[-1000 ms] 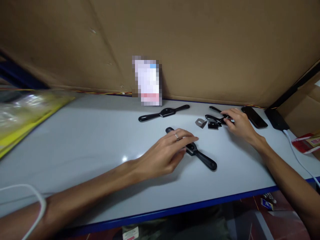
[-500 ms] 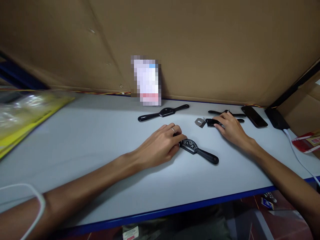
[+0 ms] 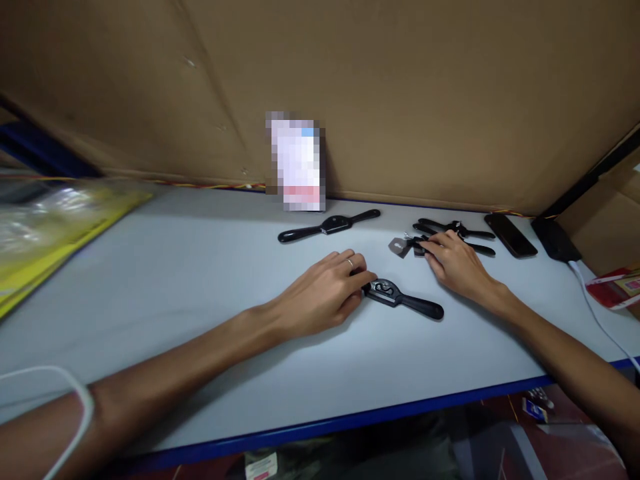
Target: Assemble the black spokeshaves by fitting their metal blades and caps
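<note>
My left hand (image 3: 333, 290), with a ring on one finger, is closed round one end of a black two-handled tool (image 3: 423, 306) on the light tabletop. The tool's slotted centre and other handle stick out to the right. My right hand (image 3: 457, 263) has its fingertips pressed together on small dark parts (image 3: 419, 247), beside a grey metal plate with a slot (image 3: 399, 247). Exactly which part it grips is hard to make out. Just behind the right hand lie more black two-handled tools (image 3: 483, 234). Another black two-handled tool (image 3: 337, 224) rests farther back.
A lit, blurred upright object (image 3: 300, 167) leans at the cardboard wall (image 3: 400, 100). Plastic-wrapped yellow packaging (image 3: 70, 233) lies left. At right are a dark phone (image 3: 510, 235), a black box with a white cable (image 3: 555, 239) and a red packet (image 3: 615, 287).
The tool under my left hand has turned slightly, its free handle a little higher. My right hand has shifted slightly, and the tools and small parts by it have moved.
</note>
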### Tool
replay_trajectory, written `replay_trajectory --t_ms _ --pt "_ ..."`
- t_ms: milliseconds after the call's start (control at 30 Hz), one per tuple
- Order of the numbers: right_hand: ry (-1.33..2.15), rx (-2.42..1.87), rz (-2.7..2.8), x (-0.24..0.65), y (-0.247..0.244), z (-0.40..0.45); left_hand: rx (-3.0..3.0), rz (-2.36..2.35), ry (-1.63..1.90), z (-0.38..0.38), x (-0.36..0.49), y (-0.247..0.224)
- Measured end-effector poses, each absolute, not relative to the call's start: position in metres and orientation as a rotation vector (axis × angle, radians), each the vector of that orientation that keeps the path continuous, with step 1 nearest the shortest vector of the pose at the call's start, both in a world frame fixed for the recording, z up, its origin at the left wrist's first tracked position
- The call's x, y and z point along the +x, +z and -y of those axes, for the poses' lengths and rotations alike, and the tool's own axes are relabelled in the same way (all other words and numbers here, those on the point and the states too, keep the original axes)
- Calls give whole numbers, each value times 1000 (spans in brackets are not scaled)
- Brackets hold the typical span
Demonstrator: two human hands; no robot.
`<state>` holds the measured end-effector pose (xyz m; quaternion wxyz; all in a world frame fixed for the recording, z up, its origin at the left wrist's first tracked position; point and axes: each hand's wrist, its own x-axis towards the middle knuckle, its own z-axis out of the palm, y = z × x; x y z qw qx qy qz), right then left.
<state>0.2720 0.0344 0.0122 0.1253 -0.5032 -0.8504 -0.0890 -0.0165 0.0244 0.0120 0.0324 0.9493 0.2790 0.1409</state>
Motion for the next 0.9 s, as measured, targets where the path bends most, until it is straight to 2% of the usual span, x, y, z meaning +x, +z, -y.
replay_trajectory --t_ms 300,567,767,900 --pt "111 -1205 2550 257 18 -20 2925 -814 456 -24 -17 10" --pt "-127 -1540 2519 274 27 -27 2942 -802 451 -24 -18 11" --pt "-47 -1327 2539 269 22 -24 2959 -810 450 -24 -18 10" --pt "-90 -1350 2594 264 23 -21 2961 -801 444 -24 -17 10"
